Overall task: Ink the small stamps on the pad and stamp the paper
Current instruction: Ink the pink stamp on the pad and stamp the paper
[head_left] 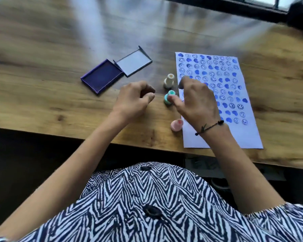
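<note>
At centre of the frame my right hand point(196, 100), grip spread, thumb touching the teal stamp point(169, 97) | left hand point(133, 100) loosely curled, empty | white stamp point(169, 81), pink stamp point(177, 124) beside paper point(234, 137) | ink pad point(101, 76) open, centre left on table point(42, 84)

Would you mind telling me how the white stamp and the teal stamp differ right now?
The white stamp is cream-coloured; the teal stamp is blue-green. The white one stands untouched, farther from the person; the right hand has its thumb against the teal one. Both stand upright on the table, left of the paper.
</note>
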